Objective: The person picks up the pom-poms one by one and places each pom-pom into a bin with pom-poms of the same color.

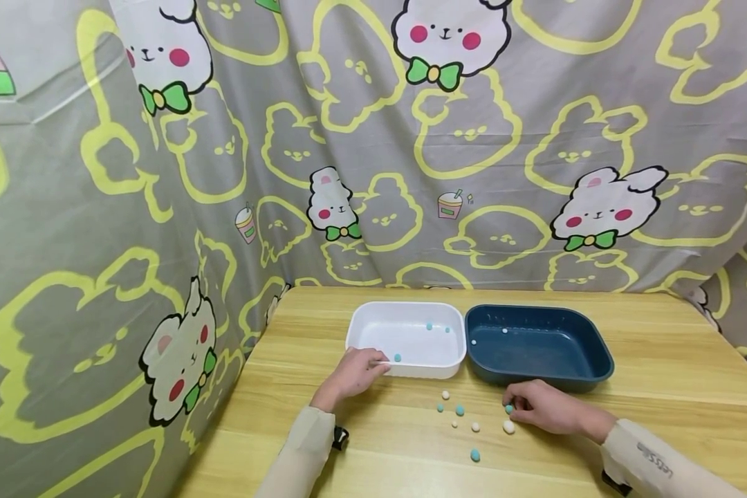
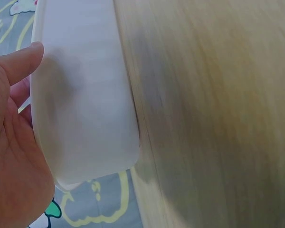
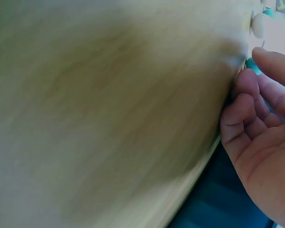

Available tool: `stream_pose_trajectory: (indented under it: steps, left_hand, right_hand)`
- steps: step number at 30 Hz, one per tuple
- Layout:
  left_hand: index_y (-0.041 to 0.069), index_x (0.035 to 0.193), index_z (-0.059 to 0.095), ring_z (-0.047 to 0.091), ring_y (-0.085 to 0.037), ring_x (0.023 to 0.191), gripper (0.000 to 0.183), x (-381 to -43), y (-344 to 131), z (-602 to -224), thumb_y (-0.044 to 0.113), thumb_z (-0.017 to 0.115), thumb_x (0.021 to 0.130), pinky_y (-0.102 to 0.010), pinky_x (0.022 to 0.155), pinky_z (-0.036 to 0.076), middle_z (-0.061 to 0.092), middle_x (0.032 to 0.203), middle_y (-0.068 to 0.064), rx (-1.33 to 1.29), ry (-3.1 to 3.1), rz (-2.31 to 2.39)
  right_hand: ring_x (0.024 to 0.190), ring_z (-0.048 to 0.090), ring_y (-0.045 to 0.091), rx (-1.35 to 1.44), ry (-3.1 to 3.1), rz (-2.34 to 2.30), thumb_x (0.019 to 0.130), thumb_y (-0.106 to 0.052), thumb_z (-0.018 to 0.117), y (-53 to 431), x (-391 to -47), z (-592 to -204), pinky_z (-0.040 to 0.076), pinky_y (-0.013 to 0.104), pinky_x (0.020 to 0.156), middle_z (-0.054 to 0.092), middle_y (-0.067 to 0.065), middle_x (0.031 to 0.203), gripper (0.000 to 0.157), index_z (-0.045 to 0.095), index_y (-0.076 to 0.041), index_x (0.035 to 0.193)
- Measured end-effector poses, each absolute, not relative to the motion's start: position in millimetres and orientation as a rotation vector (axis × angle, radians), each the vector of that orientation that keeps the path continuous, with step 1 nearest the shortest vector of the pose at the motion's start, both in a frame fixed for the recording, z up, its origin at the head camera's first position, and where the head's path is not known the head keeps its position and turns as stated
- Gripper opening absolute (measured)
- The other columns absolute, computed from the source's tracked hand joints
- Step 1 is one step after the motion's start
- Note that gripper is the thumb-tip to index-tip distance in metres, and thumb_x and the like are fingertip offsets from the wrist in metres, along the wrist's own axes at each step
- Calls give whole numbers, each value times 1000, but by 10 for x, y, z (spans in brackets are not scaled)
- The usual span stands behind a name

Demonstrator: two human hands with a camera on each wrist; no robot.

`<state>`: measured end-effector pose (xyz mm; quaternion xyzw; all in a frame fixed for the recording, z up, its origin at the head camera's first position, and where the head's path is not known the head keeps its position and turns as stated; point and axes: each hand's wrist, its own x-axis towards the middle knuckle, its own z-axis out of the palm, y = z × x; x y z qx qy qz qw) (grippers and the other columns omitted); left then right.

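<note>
The right hand (image 1: 544,407) pinches a small round turquoise ball (image 1: 508,409) just outside the near wall of a smooth dark-blue tray (image 1: 535,353). The left hand (image 1: 356,370) grips the rim of a round-cornered white tray (image 1: 423,371) between thumb and fingers. Loose white balls (image 1: 476,427) lie scattered on the wood-grained table (image 1: 398,443), bare wood between them.

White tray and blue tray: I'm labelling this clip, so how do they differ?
The white tray shows three teal balls inside; the blue tray, two white balls. The left hand holds the white tray's rim; no hand grips the blue tray. Both are open-topped, round-cornered and side by side on the table.
</note>
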<state>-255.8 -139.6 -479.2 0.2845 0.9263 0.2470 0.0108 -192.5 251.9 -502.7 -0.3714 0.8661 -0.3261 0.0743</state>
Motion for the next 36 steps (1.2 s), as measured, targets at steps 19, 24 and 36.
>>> stream_pose_trajectory:
  steps: [19,24,36]
  left_hand:
    - [23,93,70,61,-7,92,18,-2566,-1386,-4793,33,55,96,-40,92,34,67,94,13,874,2894,755]
    - [23,92,70,61,-7,91,18,-2563,-1391,-4796,34,55,96,-40,92,34,67,93,14,874,2893,757]
    - [22,92,70,61,-7,90,19,-2559,-1390,-4793,34,55,96,-39,91,34,67,92,13,878,2897,753]
  right_hand:
    - [64,47,-2,-1092,2565,-1021,87,-11,68,2536,-1919,-5031,41,20,56,51,-14,70,8,61,-14,85]
    - [64,47,-2,-1078,2558,-1014,87,-13,69,2543,-1920,-5027,41,20,56,51,-14,70,9,61,-15,83]
    - [66,48,-2,-1057,2538,-1011,89,-16,68,2592,-1893,-4980,41,20,57,53,-15,72,7,62,-15,85]
